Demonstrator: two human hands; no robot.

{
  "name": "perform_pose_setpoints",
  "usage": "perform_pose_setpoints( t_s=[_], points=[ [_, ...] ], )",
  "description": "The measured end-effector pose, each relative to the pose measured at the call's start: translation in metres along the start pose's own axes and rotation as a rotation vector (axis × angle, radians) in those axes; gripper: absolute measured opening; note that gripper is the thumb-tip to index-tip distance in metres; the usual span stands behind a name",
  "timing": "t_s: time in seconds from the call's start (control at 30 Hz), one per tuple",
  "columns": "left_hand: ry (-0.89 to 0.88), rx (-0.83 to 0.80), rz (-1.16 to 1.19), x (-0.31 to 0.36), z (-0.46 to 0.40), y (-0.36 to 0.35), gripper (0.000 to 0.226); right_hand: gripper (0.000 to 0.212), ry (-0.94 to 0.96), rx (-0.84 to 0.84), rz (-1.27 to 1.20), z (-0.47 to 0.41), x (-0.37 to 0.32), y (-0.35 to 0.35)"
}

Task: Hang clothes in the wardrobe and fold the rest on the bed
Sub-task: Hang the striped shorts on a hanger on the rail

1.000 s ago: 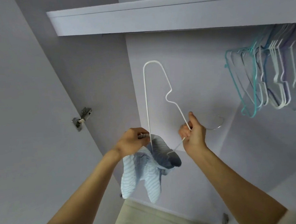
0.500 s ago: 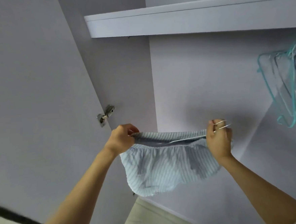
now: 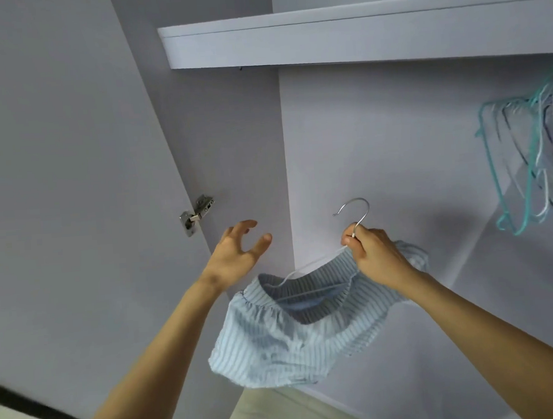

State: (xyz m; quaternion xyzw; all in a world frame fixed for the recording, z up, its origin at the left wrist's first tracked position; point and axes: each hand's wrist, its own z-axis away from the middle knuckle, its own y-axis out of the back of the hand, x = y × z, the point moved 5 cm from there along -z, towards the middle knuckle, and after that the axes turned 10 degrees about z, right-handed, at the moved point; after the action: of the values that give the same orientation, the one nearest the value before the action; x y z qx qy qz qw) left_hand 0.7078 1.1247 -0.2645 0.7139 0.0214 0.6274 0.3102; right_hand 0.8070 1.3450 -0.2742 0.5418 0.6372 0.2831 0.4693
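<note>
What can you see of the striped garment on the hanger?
The striped garment looks like light cotton, pale blue with thin white stripes and a gathered elastic waistband. Its waistband is stretched over a white wire hanger with a metal hook. It hangs loosely, tilted down to the left, inside the wardrobe. The right hand grips the hanger's neck and touches the fabric.

Thin blue-and-white striped cloth shorts [image 3: 290,336], gathered at the waistband, hang on a white-coated wire hanger [image 3: 308,266] with a bare shiny metal hook. Matt, smooth lilac wardrobe panels [image 3: 378,136]; polished steel hinge [image 3: 197,213]; glossy plastic-coated hangers [image 3: 527,159].
</note>
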Motion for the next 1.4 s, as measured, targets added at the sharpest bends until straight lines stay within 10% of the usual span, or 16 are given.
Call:
perform_pose_setpoints(
  t_s=[0.4, 0.87, 1.4],
  points=[
    [-0.247, -0.059, -0.212, -0.021, 0.009, 0.004, 0.012, 0.019, -0.154, 0.053, -0.213, 0.000, 0.010, 0.005],
    [-0.254, -0.008, -0.224, -0.009, 0.008, -0.002, 0.056, 0.023, -0.175, 0.095, -0.078, 0.012, 0.006, 0.003],
    [-0.522, 0.134, -0.336, -0.004, 0.010, -0.012, 0.028, 0.019, -0.152, 0.024, -0.004, 0.014, 0.004, 0.002]
  ],
)
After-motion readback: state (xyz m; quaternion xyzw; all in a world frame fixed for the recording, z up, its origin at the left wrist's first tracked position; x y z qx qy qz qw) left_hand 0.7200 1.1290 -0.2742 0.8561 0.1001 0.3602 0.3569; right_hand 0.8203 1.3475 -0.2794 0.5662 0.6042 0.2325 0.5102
